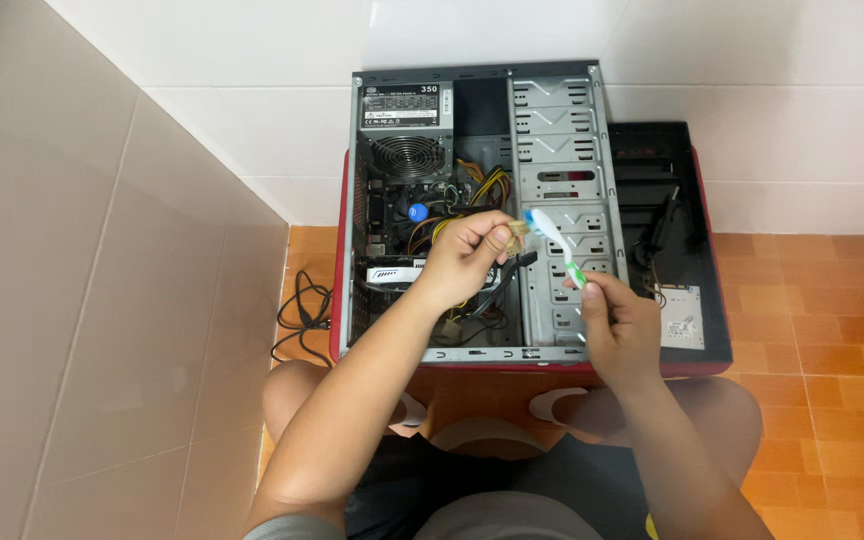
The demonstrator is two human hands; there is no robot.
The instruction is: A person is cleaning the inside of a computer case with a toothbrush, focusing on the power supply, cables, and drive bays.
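From my head camera I see one open computer case (472,215) lying on its side in front of me. My left hand (462,258) is over the middle of it, and my fingers are pinched shut on one small pale plug (518,233) at the end of some wires. My right hand (617,325) has its fingers wrapped tight on the green handle of one toothbrush (555,240). Its blue and white head touches the plug, I think, but it is too small to be sure. Inside the case I count one round fan (409,155) and one bunch of yellow wires (487,185). One black side panel (672,215) lies just beside the case. One black cable (302,310) curls on the orange tiled floor (822,300). The walls (232,110) are pale tile.
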